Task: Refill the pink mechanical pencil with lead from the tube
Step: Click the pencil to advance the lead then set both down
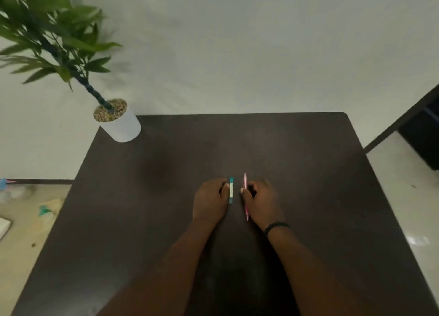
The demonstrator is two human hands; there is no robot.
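Colours noted, head view.
Desk [166, 220] dark brown, plain. Pencil [245, 197] pink. Tube [231, 190] teal with a pale label strip. Pot [123, 128] white, speckled tan gravel on top; plant [47, 38] green leaves, dark banded stem. Wristband [275, 227] black. Wall [237, 42] off-white.

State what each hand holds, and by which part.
The left hand holds the teal lead tube at its middle. The right hand holds the pink mechanical pencil around mid-barrel.
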